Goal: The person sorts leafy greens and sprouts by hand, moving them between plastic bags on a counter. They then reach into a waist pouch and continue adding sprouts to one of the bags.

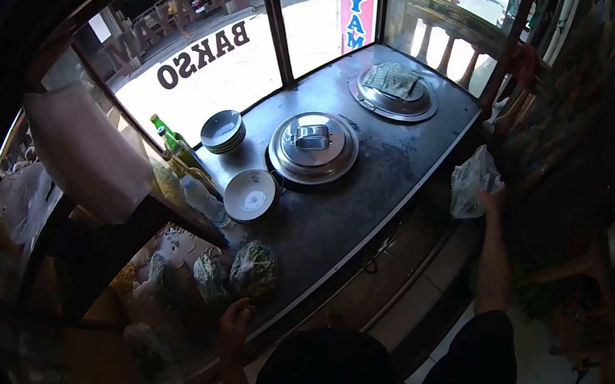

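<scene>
Looking light, soft and slippery, best pinched by its bunched folds, the plastic bag is clamped by the right hand's fingers, left hand loosely curled, empty.

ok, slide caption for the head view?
Right hand holds a plastic bag beside a counter with metal lids, bowls and bottles; left hand near bagged greens.

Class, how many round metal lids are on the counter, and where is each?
2. The nearer lid sits mid-counter, right of the stacked bowls; the farther lid is toward the back corner, partly hidden under a cloth.
</scene>
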The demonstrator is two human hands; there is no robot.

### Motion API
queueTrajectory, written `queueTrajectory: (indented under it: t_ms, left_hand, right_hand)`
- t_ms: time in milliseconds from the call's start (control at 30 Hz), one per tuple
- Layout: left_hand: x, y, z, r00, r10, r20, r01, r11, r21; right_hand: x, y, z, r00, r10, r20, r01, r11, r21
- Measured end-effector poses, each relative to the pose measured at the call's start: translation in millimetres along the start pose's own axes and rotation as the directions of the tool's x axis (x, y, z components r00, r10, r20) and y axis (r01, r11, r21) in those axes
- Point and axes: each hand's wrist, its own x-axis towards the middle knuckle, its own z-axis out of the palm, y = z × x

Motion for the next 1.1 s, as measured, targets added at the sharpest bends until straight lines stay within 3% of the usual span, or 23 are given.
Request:
queueTrajectory:
  t_ms: [33, 100, 133, 167, 233, 267, 300, 333, 367, 400, 433, 500, 533, 600, 633, 700, 733, 800, 867, 1000, 1067, 1100]
  left_hand:
    - [-1.5, -4.3, -3.8, 0.999, -0.022, -0.031, 0.021, 0.999, -0.044]
    - [-2.3, -21.0, -8.7, 0.994, -0.031, -0.103, 0.022, 0.996, -0.089]
    - [0.4, -36.8, -12.3, 0.985, -0.045, -0.164, 0.03, 0.995, -0.095]
    - [6.7, -54.2, -16.2, 0.975, -0.048, -0.217, 0.031, 0.996, -0.078]
    - [18.7, -69.8, -20.7, 0.957, -0.048, -0.286, 0.03, 0.997, -0.067]
    - [26.8, -70.0, -22.4, 0.937, -0.038, -0.346, 0.031, 0.999, -0.028]
    - [35.4, -69.3, -23.1, 0.916, -0.026, -0.401, 0.034, 0.999, 0.012]
    - [45.4, -68.3, -23.9, 0.91, -0.026, -0.415, 0.032, 0.999, 0.008]
    - [55.3, -67.0, -25.4, 0.893, 0.104, -0.438, -0.034, 0.986, 0.165]
    - [64.0, -66.6, -26.3, 0.868, 0.232, -0.438, -0.091, 0.943, 0.319]
    - [72.5, -68.0, -27.0, 0.866, 0.231, -0.444, -0.089, 0.944, 0.317]
    - [86.5, -69.3, -24.7, 0.89, 0.423, -0.168, -0.246, 0.758, 0.604]
    - [87.4, -67.1, -17.7, 0.889, 0.426, -0.169, -0.25, 0.76, 0.599]
    - [89.5, -61.5, -1.4, 0.878, 0.476, -0.05, -0.266, 0.573, 0.775]
    - [92.4, -63.9, 2.5, 0.877, 0.478, -0.049, -0.271, 0.577, 0.77]
    - [103.5, -72.2, 4.4, 0.957, 0.273, -0.093, -0.122, 0.674, 0.729]
    - [105.6, -72.6, 2.5, 0.955, 0.281, -0.095, -0.127, 0.678, 0.724]
    - [109.4, -73.0, -0.6, 0.99, 0.07, -0.125, 0.019, 0.799, 0.6]
    - [112.7, -83.8, -2.0, 0.986, 0.074, -0.147, 0.022, 0.825, 0.565]
    - [92.3, -80.1, -3.8, 0.983, 0.05, -0.178, 0.054, 0.846, 0.531]
    - [79.3, -76.9, -5.6, 0.985, 0.041, -0.168, 0.059, 0.834, 0.549]
    - [71.9, -75.4, -8.0, 0.987, 0.033, -0.157, 0.065, 0.815, 0.576]
  right_hand:
    - [2.1, -12.6, -7.5, 0.999, 0.041, 0.002, -0.041, 0.999, -0.015]
    - [3.0, 0.0, 12.5, 0.994, -0.05, -0.093, 0.055, 0.997, 0.046]
    - [-10.8, 5.1, 23.4, 1.0, -0.022, 0.016, 0.018, 0.973, 0.228]
    - [-27.5, 20.1, 43.7, 0.996, -0.055, 0.069, 0.033, 0.957, 0.289]
    - [-90.4, 32.8, 66.5, 0.964, -0.059, 0.261, 0.006, 0.98, 0.2]
    - [-129.5, 31.0, 71.4, 0.933, -0.093, 0.347, -0.001, 0.965, 0.261]
    - [-152.7, 69.2, 106.9, 0.866, -0.133, 0.482, -0.072, 0.921, 0.383]
    - [-188.0, 63.0, 104.5, 0.788, -0.142, 0.599, -0.112, 0.923, 0.367]
    - [-217.2, 69.4, 116.9, 0.746, -0.305, 0.592, 0.006, 0.892, 0.452]
    - [-239.2, 57.0, 113.0, 0.695, -0.326, 0.641, -0.003, 0.89, 0.456]
    - [-263.9, 36.9, 98.7, 0.641, -0.344, 0.686, -0.012, 0.889, 0.457]
    - [-294.9, -8.9, 70.6, 0.617, -0.442, 0.651, 0.054, 0.849, 0.525]
    - [-303.8, -24.6, 69.9, 0.62, -0.445, 0.647, 0.06, 0.849, 0.526]
    - [-316.6, -54.8, 69.4, 0.537, -0.493, 0.685, 0.062, 0.833, 0.55]
    - [-324.1, -71.4, 67.8, 0.502, -0.528, 0.685, 0.081, 0.817, 0.571]
    - [-339.4, -112.9, 61.7, 0.469, -0.568, 0.677, 0.109, 0.797, 0.594]
    - [-346.8, -137.8, 52.3, 0.42, -0.584, 0.694, 0.146, 0.799, 0.584]
    - [-360.6, -166.7, 50.3, 0.371, -0.605, 0.705, 0.198, 0.793, 0.576]
    - [-374.9, -181.2, 67.0, 0.273, -0.709, 0.65, 0.212, 0.703, 0.679]
    - [-413.9, -216.7, 78.3, 0.296, -0.797, 0.527, 0.311, 0.602, 0.736]
    - [-428.7, -238.3, 73.1, 0.24, -0.919, 0.311, 0.507, 0.393, 0.767]
    - [-436.1, -243.1, 73.7, 0.232, -0.922, 0.309, 0.51, 0.386, 0.769]
